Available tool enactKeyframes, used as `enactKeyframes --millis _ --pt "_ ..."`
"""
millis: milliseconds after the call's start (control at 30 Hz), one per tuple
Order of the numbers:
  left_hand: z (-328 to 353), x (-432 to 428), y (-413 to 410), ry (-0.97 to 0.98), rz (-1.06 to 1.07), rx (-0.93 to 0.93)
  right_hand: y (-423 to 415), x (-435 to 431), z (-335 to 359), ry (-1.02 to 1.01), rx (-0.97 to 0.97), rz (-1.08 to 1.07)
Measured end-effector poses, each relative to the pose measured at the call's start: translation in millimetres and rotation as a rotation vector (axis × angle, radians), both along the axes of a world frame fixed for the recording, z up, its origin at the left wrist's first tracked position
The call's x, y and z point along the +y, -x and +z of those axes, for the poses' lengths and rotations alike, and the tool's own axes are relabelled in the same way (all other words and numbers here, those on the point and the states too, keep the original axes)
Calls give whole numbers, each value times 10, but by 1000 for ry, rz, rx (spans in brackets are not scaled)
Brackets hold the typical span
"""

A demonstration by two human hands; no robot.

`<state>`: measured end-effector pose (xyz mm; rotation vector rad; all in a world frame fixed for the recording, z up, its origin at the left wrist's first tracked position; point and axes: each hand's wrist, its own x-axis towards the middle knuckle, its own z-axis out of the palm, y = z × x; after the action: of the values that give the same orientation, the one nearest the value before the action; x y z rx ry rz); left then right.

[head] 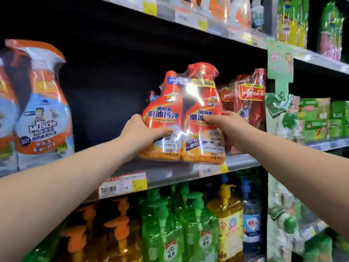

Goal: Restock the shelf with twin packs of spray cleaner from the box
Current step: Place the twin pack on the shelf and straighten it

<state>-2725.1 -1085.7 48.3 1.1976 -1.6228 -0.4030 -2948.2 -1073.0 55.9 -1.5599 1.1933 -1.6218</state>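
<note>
A shrink-wrapped twin pack of red and orange spray cleaner [186, 103] stands upright at the front edge of the middle shelf [239, 162]. My left hand [140, 132] grips its left side and my right hand [225, 125] grips its right side. Both thumbs lie across the front labels. Another red twin pack [247, 95] stands on the shelf just right of it, partly hidden behind my right hand. A dark gap opens on the shelf to the left of the held pack. The box is out of sight.
Blue and orange Mr Muscle spray packs [40, 114] fill the shelf's left end. Green, yellow and orange pump bottles [190, 224] crowd the shelf below. Price tags [122, 184] line the shelf rail. Green packaged goods [319, 118] sit in the bay to the right.
</note>
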Motion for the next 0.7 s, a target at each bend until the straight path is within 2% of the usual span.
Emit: enactKeyframes --millis 367,700 --pt "134 -715 110 -37 195 20 105 -1094 252 43 150 255" --pt "62 -1161 234 -127 237 19 162 -1631 177 -37 135 335"
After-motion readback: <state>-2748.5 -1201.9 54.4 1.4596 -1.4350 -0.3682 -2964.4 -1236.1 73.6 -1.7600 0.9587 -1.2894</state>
